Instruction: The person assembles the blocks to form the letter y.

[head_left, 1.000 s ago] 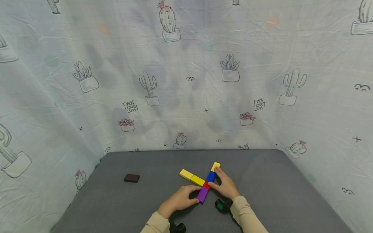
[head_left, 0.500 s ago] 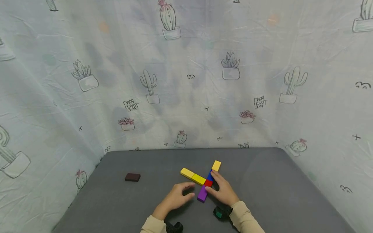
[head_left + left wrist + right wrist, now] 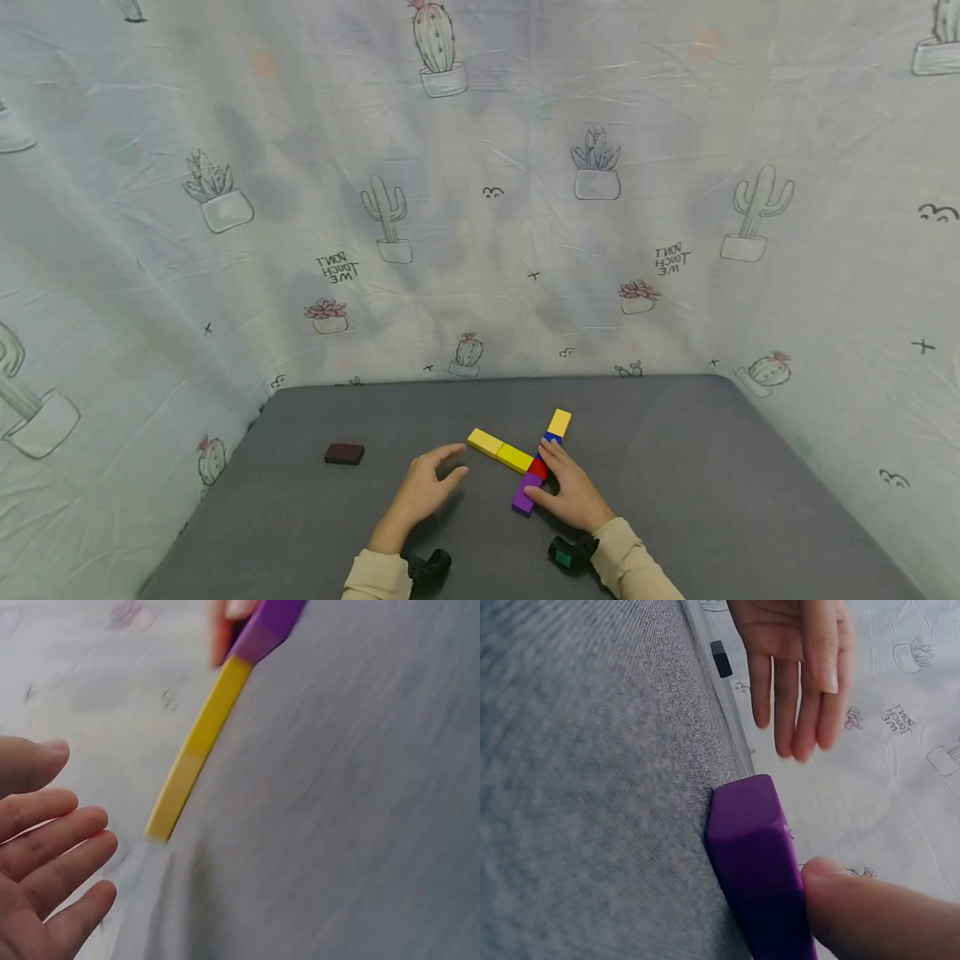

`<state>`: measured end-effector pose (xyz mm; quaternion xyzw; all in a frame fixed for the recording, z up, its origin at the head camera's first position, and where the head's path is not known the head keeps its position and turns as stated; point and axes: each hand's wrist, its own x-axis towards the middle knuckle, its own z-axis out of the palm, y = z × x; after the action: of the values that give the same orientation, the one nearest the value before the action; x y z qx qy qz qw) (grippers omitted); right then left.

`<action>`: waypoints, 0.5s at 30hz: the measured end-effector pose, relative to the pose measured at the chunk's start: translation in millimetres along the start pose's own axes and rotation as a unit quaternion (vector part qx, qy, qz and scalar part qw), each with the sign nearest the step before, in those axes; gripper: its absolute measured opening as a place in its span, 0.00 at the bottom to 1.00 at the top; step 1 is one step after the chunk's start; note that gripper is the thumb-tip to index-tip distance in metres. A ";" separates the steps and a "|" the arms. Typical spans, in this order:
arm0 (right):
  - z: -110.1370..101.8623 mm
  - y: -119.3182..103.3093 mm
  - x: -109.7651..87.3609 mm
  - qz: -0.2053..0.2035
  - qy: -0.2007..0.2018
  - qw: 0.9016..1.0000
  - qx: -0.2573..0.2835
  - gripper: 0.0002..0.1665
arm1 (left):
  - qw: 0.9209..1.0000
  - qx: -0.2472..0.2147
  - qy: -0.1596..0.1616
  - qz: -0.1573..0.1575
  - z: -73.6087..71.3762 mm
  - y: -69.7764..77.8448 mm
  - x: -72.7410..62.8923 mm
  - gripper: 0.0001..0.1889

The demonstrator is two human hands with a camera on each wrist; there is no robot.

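Note:
Flat coloured blocks lie end to end on the table in a branching shape. One line runs from a purple block point(image 3: 521, 503) through a red block point(image 3: 538, 470) and a blue block point(image 3: 553, 437) to a pale yellow block point(image 3: 559, 421). A bright yellow block point(image 3: 514, 457) and another pale yellow block point(image 3: 485, 442) branch off leftward from near the red one. My right hand point(image 3: 573, 492) rests on the line, thumb on the purple block and fingertips over the blue. My left hand point(image 3: 422, 490) is apart from the blocks, fingers loosely spread, holding nothing.
A dark brown block point(image 3: 344, 454) lies alone at the left of the grey table point(image 3: 262, 517). Black wrist devices point(image 3: 573, 553) sit under both wrists. A cactus-print curtain point(image 3: 495, 275) hangs behind the table's far edge.
My left hand has let go of the purple block and moved left. The right hand's fingertips have slid back from the far pale yellow block to the blue; its thumb moved from red to purple.

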<state>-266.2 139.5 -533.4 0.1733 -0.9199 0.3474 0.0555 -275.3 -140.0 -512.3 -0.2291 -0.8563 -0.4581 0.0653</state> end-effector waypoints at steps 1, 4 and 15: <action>-0.1 0.1 0.0 0.000 -0.001 1.000 0.001 0.47 | 1.000 0.003 0.016 -0.007 -4.5 -2.7 -1.1 0.24; 0.4 0.9 -0.1 0.004 -0.004 1.000 0.000 0.47 | 0.998 0.009 0.062 -0.027 -18.5 -12.8 -5.0 0.23; 0.2 4.1 2.4 0.004 -0.007 1.000 0.001 0.48 | 0.953 0.052 0.274 -0.118 -67.1 -49.6 -26.2 0.22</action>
<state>-269.9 141.5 -535.6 0.1724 -0.9204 0.3477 0.0472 -281.2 -226.9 -519.8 0.0115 -0.8489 -0.4627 0.2553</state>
